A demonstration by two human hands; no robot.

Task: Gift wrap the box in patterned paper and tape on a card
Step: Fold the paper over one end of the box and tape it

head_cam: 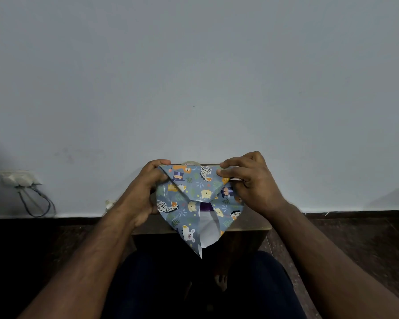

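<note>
**Both hands hold the half-wrapped box over the counter**

The box [204, 206], mostly covered by patterned paper [195, 192], sits between the two hands above the small counter [251, 223]. The left hand [145, 192] has its grip curled round the left side; the right hand [251, 180] pinches the paper at the top right corner. A purple patch of box shows where a loose flap hangs toward the person.

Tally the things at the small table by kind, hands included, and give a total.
hands: 2, left hand and right hand
wrapping paper: 1
box, purple, showing through a gap: 1
tape roll, partly hidden: 1
table: 1
Total: 6
</note>
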